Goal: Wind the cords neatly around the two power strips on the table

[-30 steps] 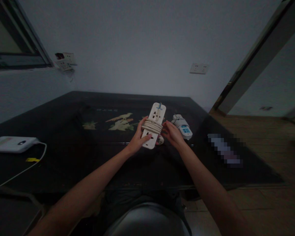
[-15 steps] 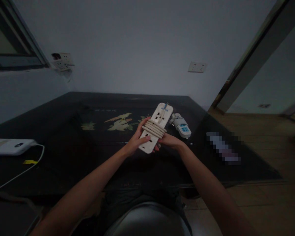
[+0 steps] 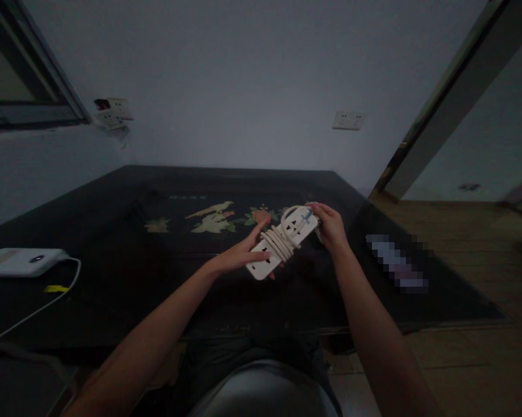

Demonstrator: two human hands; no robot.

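Note:
A white power strip (image 3: 269, 258) with its cream cord (image 3: 282, 240) coiled round its middle is held over the dark table (image 3: 113, 231). My left hand (image 3: 238, 255) grips the near end of the strip, thumb on top and fingers along its far edge. My right hand (image 3: 330, 227) is closed on the far end of the strip, where a loop of cord stands up. The small white and blue adapter seen earlier is hidden behind my right hand.
A white device (image 3: 19, 262) with a white cable (image 3: 47, 295) lies at the table's left edge. The tabletop carries a painted bird and flower pattern (image 3: 212, 215). Wall sockets (image 3: 348, 120) sit on the back wall. A blurred-out object (image 3: 397, 263) lies on the table's right side.
The power strip has turned clockwise and tilted to the right. My right hand moved from the strip's near side up to its far end, and a loop of cord now stands there.

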